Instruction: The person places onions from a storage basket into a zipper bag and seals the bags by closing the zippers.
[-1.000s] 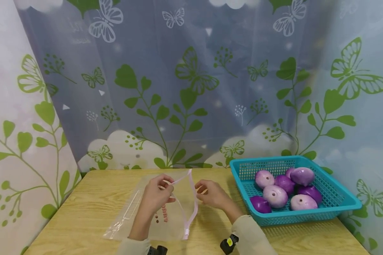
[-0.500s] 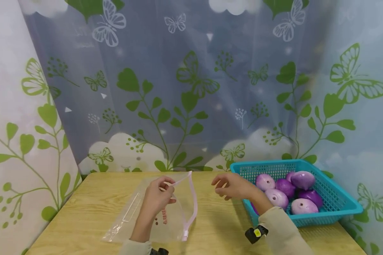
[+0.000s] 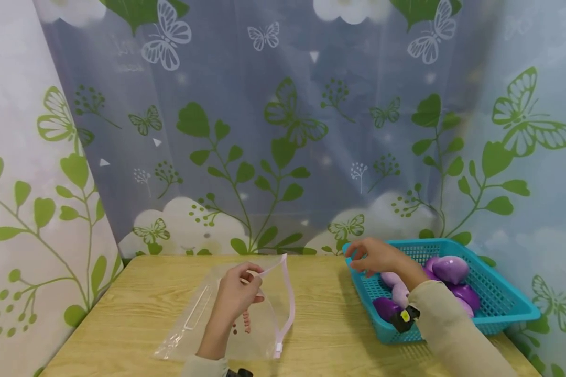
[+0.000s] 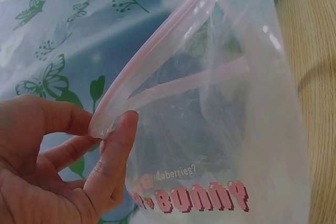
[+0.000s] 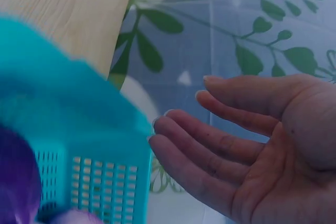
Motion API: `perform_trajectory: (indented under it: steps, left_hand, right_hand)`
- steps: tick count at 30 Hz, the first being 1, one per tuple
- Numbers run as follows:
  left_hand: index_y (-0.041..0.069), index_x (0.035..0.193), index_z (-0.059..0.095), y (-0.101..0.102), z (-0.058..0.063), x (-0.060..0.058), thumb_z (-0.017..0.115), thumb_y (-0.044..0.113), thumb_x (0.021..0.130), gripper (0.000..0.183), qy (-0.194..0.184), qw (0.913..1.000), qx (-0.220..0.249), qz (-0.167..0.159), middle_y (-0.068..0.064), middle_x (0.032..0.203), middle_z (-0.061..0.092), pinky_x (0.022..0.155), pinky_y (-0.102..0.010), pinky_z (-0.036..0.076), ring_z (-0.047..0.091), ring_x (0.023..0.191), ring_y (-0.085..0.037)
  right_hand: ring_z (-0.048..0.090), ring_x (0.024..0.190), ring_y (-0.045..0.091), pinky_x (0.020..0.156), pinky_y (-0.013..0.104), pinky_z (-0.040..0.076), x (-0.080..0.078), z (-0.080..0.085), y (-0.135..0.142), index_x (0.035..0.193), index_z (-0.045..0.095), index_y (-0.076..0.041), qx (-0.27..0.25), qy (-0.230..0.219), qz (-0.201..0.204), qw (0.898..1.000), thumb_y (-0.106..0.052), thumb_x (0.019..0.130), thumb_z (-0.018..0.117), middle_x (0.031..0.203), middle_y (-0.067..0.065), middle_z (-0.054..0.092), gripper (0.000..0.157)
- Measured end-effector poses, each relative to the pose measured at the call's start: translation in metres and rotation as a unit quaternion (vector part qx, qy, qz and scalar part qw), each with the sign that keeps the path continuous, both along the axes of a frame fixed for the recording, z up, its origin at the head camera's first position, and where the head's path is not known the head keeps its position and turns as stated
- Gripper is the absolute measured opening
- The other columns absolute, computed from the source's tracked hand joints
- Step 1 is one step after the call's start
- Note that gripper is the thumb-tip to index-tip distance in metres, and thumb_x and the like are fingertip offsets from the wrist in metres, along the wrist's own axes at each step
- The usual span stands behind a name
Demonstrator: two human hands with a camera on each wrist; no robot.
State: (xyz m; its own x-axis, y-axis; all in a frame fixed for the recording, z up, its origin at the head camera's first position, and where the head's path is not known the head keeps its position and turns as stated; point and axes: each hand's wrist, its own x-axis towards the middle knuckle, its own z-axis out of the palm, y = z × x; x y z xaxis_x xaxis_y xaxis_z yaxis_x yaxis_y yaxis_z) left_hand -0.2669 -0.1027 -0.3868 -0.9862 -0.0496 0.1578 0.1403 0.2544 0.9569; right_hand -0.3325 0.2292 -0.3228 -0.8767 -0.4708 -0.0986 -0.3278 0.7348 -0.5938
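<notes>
My left hand (image 3: 238, 290) pinches the pink-edged mouth of a clear zip bag (image 3: 207, 319) between thumb and fingers. In the left wrist view the bag's pink zip strip (image 4: 152, 51) gapes apart, with pink "BUNNY" lettering (image 4: 202, 198) on the film below. A white slider (image 3: 278, 347) sits at the strip's near end. My right hand (image 3: 374, 256) is over the left side of a turquoise basket (image 3: 514, 309), holding nothing, its fingers loosely bent. Several purple onions (image 3: 450, 269) lie in the basket, partly hidden by the right forearm.
The wooden table (image 3: 146, 283) carries the bag on the left and the basket on the right. A patterned curtain (image 3: 292, 173) with leaves and butterflies stands right behind the table and along both sides.
My right hand has left the bag's mouth and moved right, over the basket. My left hand has kept its pinch on the bag, with hardly any movement.
</notes>
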Motion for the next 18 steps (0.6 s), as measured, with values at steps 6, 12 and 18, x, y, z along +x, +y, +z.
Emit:
perform_trajectory:
  steps: [6, 12, 18]
  left_hand:
    - [0.002, 0.114, 0.071, 0.000, 0.000, 0.000, 0.060, 0.003, 0.095, 0.022, 0.005, 1.0000, -0.005, -0.004, -0.007, 0.086, 0.054, 0.061, -0.033, 0.067, 0.064, 0.060, -0.018]
    - [0.003, 0.112, 0.072, 0.000, 0.000, -0.001, 0.060, 0.002, 0.095, 0.021, 0.012, 0.9999, -0.011, -0.002, -0.007, 0.087, 0.055, 0.060, -0.033, 0.066, 0.063, 0.060, -0.017]
    - [0.002, 0.110, 0.072, -0.001, -0.001, 0.000, 0.059, 0.000, 0.093, 0.021, 0.017, 0.9997, -0.019, 0.007, -0.007, 0.088, 0.055, 0.057, -0.030, 0.065, 0.060, 0.059, -0.015]
  right_hand:
    - [0.071, 0.085, 0.025, 0.066, 0.041, 0.065, -0.011, -0.001, 0.018, 0.125, 0.062, 0.009, 0.039, 0.012, 0.001, 0.999, -0.008, 0.096, 0.068, 0.111, 0.027, 0.072, 0.035]
    - [0.068, 0.083, 0.026, 0.063, 0.041, 0.065, -0.023, -0.004, 0.032, 0.119, 0.063, 0.008, 0.074, 0.013, -0.036, 0.996, -0.005, 0.093, 0.069, 0.104, 0.025, 0.072, 0.029]
    - [0.062, 0.077, 0.022, 0.066, 0.042, 0.066, -0.033, -0.006, 0.045, 0.112, 0.064, 0.007, 0.118, 0.031, -0.085, 0.989, -0.003, 0.088, 0.071, 0.102, 0.023, 0.064, 0.027]
